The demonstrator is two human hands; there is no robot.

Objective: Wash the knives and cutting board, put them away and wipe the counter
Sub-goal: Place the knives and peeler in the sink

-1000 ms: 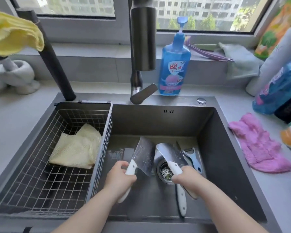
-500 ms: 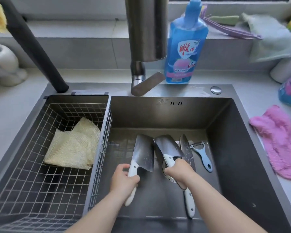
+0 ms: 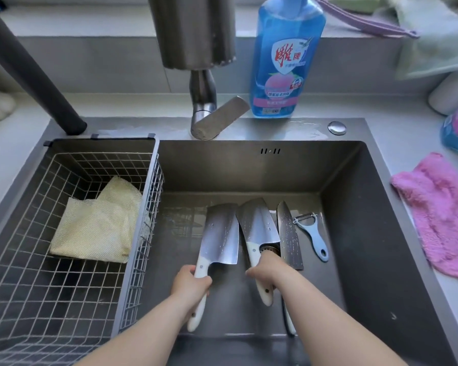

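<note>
Three white-handled knives are in the dark sink. My left hand grips the handle of a broad cleaver, whose blade points away from me. My right hand grips the handle of a second cleaver over the drain. A narrower patterned knife lies flat on the sink floor just right of it. A blue peeler lies further right. No cutting board is in view.
A wire basket fills the sink's left side and holds a yellow mesh cloth. The tap spout hangs above. Blue dish soap stands behind the sink. A pink cloth lies on the right counter.
The view has dropped and come closer to the sink. Both hands have lowered their cleavers toward the sink floor, blades now flatter and side by side.
</note>
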